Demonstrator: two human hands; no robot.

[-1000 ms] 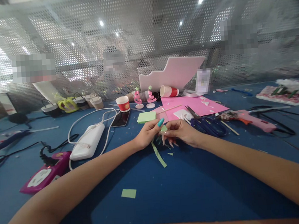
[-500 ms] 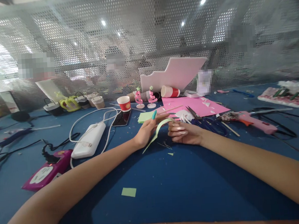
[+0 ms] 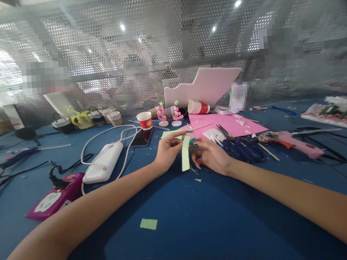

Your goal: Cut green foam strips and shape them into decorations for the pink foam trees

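Note:
A narrow pale green paper strip (image 3: 185, 157) hangs between my hands above the blue table. My left hand (image 3: 168, 152) is closed, its thumb and fingertips pinching the strip near the upper end. From the other side, my right hand (image 3: 213, 155) has its fingers curled in at that same end; its fingertips are partly hidden there. Beneath them on the table are small cut-off scraps (image 3: 197, 180). A green paper rectangle (image 3: 148, 224) lies nearer the front edge. Behind my left hand is a larger green sheet (image 3: 171, 134).
On the right are blue-handled scissors (image 3: 247, 149), pink paper (image 3: 226, 124) and a pink glue gun (image 3: 301, 144). To the left lie a white power bank (image 3: 103, 163), its cable, a phone (image 3: 142, 137) and a purple power strip (image 3: 55, 197). Behind stand a paper cup (image 3: 144, 121) and two pink spiral ornaments (image 3: 177, 116).
The paper strip has turned from an arch slanting down to the left into a nearly straight, downward hang. My right hand has rotated, and its fingers have moved in closer to my left hand.

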